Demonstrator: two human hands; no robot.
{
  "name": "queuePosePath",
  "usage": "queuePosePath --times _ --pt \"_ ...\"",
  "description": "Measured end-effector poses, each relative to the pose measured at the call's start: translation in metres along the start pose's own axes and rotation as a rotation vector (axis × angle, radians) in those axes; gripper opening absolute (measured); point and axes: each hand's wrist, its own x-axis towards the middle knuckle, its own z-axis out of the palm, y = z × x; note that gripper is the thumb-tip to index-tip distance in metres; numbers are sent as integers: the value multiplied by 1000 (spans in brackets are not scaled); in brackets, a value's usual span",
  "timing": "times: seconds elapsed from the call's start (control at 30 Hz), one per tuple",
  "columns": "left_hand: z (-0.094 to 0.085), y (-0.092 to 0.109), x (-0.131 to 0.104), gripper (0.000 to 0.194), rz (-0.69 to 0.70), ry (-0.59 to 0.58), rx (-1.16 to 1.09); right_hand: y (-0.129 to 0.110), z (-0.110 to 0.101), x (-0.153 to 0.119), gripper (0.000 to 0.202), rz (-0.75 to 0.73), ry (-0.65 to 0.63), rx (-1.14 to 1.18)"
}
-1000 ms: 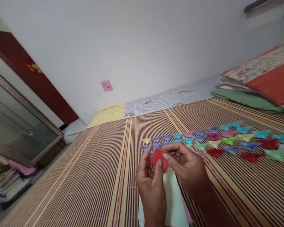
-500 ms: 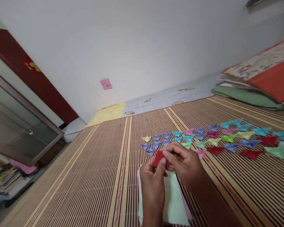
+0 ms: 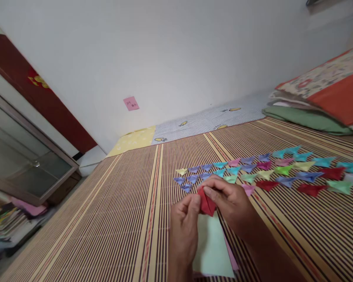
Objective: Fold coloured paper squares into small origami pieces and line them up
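Observation:
A folded piece of red paper (image 3: 207, 203) is held up between my two hands, one point of it hanging down. My right hand (image 3: 231, 199) pinches its upper part between thumb and fingers. On the other side, my left hand (image 3: 185, 219) has thumb and fingertips pressed together at the paper's left edge. Beneath them lies a stack of pale green paper (image 3: 214, 248) with pink sheets showing at its edge. Behind and to the right, several small folded paper shapes (image 3: 283, 169) in many colours stand in rows on the striped mat (image 3: 120, 219).
Folded bedding (image 3: 338, 98) with a green layer (image 3: 306, 119) is piled at the right. A white wall (image 3: 176, 55) with a pink note (image 3: 131, 103) rises behind the mat. At the left are a glass-panelled cabinet door (image 3: 26, 149) and stacked books (image 3: 8, 225).
The red paper has turned from a flat, compact square to a shape with a point hanging down. My left hand has shifted slightly left, its thumb off the paper's front.

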Motion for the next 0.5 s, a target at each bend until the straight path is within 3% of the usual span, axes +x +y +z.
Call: queuePosePath --times 0.13,0.5 --pt "-3 2 -1 47 63 2 16 0 -1 0 20 25 -7 47" --pt "5 2 -2 26 47 117 17 -4 7 -2 23 47 -30 44"
